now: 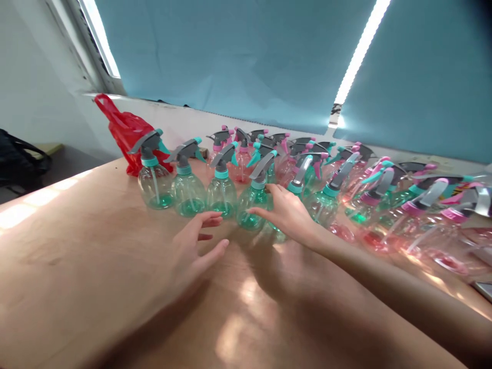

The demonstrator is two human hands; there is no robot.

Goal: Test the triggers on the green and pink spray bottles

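A green spray bottle with a grey-and-teal trigger head stands upright in the front row. My right hand is around its right side, the thumb across the front and the fingertips partly hidden behind. My left hand hovers low over the table, fingers apart and holding nothing. Just behind the left fingertips is another green spray bottle. Farther left stand two more of the same kind, a spray bottle and the end spray bottle. All of these look clear green with teal collars.
Several pink and green spray bottles crowd the wooden table behind and to the right, including a pink spray bottle. A red plastic bag sits at the back left. Blue blinds hang behind, and a black bag is at far left.
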